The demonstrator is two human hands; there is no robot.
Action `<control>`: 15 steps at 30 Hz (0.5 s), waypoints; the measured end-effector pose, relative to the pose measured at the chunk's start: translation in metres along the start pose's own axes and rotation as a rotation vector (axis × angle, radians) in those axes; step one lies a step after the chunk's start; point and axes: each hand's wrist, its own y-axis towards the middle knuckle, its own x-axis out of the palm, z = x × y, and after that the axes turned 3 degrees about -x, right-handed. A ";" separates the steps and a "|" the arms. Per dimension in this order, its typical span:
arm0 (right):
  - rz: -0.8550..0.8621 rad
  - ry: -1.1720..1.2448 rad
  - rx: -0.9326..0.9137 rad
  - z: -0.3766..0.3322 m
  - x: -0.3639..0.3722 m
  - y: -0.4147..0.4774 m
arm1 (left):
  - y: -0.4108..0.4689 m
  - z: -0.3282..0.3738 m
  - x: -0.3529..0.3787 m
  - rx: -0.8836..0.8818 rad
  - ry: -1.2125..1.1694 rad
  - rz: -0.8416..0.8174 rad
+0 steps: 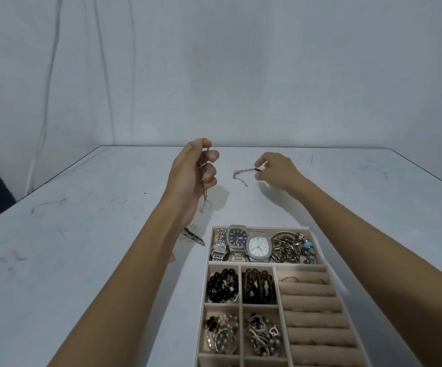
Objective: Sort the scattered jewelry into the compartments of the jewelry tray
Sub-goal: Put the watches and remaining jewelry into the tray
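We look down at a pale, scuffed table (82,234) with both bare arms stretched forward over it. On the left, the left hand (190,168) is raised above the table with its fingers curled inward, holding a thin chain (206,200) that hangs straight down from the fist to just above the surface. Beside the left forearm, a small patterned piece (194,237) lies loose on the table; we cannot tell what kind of jewelry it is. Toward the middle, a chain bracelet (241,174) lies stretched on the table. The right hand (278,169) reaches to its right end, thumb and fingertips pinching it while the other fingers are bent. Nearest us, lower right of centre, sits the tray (206,287). Its far row holds watches (237,238) and a heap of silver bracelets, the small squares hold bead bracelets (222,286) and mixed pieces, and the ring rolls (312,303) run down its right side. We judge the step in hand to be gathering the last loose chains, with most of the sorting done. The next move calls for lifting the bracelet clear without snagging it. Each chain then has to go into a compartment of like pieces, and the patterned piece is left to collect.
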 end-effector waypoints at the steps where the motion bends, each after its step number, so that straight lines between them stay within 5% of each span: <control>1: -0.029 -0.147 -0.009 0.004 0.005 0.008 | -0.001 0.000 0.001 0.005 0.034 -0.008; 6: -0.086 -0.504 -0.107 0.010 0.025 0.021 | -0.004 0.001 0.004 0.007 0.167 -0.038; 15: -0.075 -0.568 -0.016 -0.004 0.036 0.029 | -0.007 0.007 0.004 0.044 0.318 -0.019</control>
